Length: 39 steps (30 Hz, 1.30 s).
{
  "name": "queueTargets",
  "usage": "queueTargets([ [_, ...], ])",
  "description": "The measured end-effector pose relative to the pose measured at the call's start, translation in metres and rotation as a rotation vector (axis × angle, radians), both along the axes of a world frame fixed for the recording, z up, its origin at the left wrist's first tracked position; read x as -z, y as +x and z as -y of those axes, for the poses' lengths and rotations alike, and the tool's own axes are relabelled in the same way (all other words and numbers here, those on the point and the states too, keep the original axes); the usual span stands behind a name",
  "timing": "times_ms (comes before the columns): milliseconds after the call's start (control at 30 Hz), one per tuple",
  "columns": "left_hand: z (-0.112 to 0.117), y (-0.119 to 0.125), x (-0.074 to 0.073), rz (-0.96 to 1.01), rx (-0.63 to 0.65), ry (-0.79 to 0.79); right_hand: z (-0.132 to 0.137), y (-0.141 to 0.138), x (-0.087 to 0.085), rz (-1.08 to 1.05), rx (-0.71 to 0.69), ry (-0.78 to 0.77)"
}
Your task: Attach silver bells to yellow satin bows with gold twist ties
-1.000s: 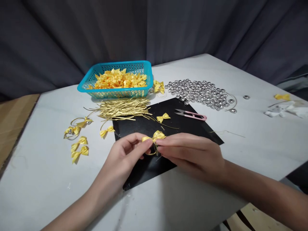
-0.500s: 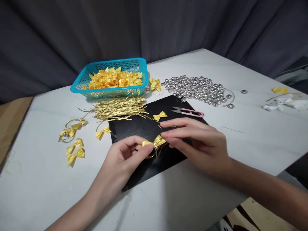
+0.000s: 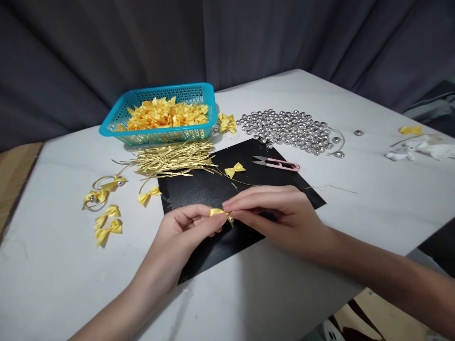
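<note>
Over the black mat [image 3: 199,189], my left hand [image 3: 188,227] pinches a yellow ribbon bow [image 3: 216,211] between thumb and fingers. My right hand [image 3: 280,210] is closed at the bow's right side, its fingertips covering that loop. A small silver bead and a bit of gold cord show just under the bow's middle. What exactly the right fingertips grip, bow or cord, is hidden. Another yellow bow [image 3: 234,170] lies on the mat beyond my hands, beside pink-handled thread snips [image 3: 276,164].
A blue basket [image 3: 159,132] of yellow bows stands at the back left, with a pile of gold cord pieces [image 3: 174,158] before it. Silver beads [image 3: 287,130] are heaped behind the mat. Several bows [image 3: 108,230] lie at left. A white object [image 3: 415,149] lies far right.
My right hand has moved left and closed in on the bow, covering its right loop. The cord ends that hung below the bow are now mostly hidden. The view has shifted slightly.
</note>
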<state>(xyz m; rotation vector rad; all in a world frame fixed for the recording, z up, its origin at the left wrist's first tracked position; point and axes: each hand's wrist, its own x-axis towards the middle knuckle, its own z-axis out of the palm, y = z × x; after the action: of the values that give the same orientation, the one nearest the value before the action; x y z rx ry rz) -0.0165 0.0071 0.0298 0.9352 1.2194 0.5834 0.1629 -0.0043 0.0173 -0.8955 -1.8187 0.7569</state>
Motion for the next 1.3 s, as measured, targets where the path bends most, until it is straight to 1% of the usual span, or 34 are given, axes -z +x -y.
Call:
queueTargets([
  [133,0.0017,-0.0009,0.002,-0.032,0.01,0.048,-0.0004,-0.0015,-0.0001,-0.053,-0.006,-0.108],
  [200,0.0012,-0.001,0.0026,-0.04,0.003,0.061,-0.0011,-0.0011,-0.0007,-0.062,-0.009,-0.126],
  [367,-0.0007,-0.0005,0.0015,-0.033,-0.018,0.051,-0.0017,0.0017,-0.0024,0.007,-0.039,0.009],
  [467,-0.0003,-0.0009,0.0001,-0.028,-0.007,0.059,-0.0013,0.0026,-0.0026,0.026,-0.039,0.017],
  [533,0.0003,-0.0011,0.0001,-0.031,-0.003,0.054,-0.0014,0.0026,-0.0021,0.003,-0.033,-0.065],
  [667,0.0009,-0.0006,0.0025,-0.03,-0.015,0.049,-0.0025,0.0018,-0.0012,-0.079,-0.007,-0.39],
  [700,0.0009,-0.0004,0.0031,-0.031,-0.02,0.051,-0.0027,0.0016,-0.0011,-0.093,0.01,-0.44],
  [733,0.0008,-0.0001,0.0036,-0.026,-0.02,0.058,-0.0028,0.0015,-0.0011,-0.1,0.027,-0.457],
  [767,0.0007,0.0001,0.0039,-0.032,-0.011,0.057,-0.0029,0.0016,-0.0012,-0.102,0.038,-0.43],
  [833,0.0004,0.0005,0.0037,-0.038,0.013,0.061,-0.0026,0.0021,-0.0016,-0.073,0.035,-0.289],
  [900,0.0,0.0007,0.0029,-0.043,0.031,0.057,-0.0021,0.0029,-0.0023,-0.011,-0.008,-0.134],
  [967,-0.0003,0.0009,0.0019,-0.041,0.039,0.043,-0.0017,0.0038,-0.0032,0.049,-0.05,-0.05],
  [1100,-0.0001,0.0017,0.0002,-0.013,0.043,0.012,-0.0016,0.0045,-0.0035,0.077,-0.053,-0.035],
  [1300,0.0002,0.002,-0.0011,0.019,0.03,-0.022,-0.0014,0.0036,-0.002,0.024,-0.063,-0.146],
])
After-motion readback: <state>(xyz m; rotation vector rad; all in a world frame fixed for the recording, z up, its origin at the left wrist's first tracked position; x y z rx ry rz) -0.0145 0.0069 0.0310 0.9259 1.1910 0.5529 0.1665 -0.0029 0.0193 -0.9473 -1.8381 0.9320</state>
